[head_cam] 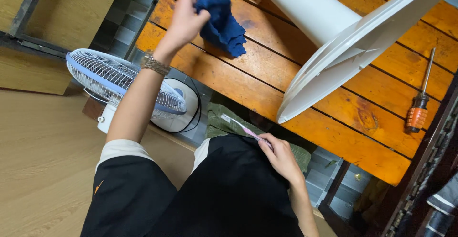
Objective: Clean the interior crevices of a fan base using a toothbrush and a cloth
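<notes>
Blue cloth is gripped in the left hand, fingers pinched shut on its top edge; the cloth hangs down and right from the hand, its lower folds over the orange slatted table — touching or just above, cannot be told. A toothbrush is held in the right hand, fingers closed round its handle near the lap; its long axis runs up-left from the hand, bristle end toward the table edge.

The white fan base lies tipped on its side on the table, its stem running up-left, the disc's underside facing down-left toward the person. The base lies right of the cloth and up-right of the toothbrush; the left hand with the cloth is nearer the stem, the right hand nearer the disc's lower rim — both apart from it.

A screwdriver with an orange handle lies on the table at right, shaft pointing up, well apart from both hands. The fan head, white grille with blue ring, sits on the floor left of the knees, under the left forearm.

Counts: one cloth; one toothbrush; one base; one screwdriver; one fan head; two hands, both closed.
</notes>
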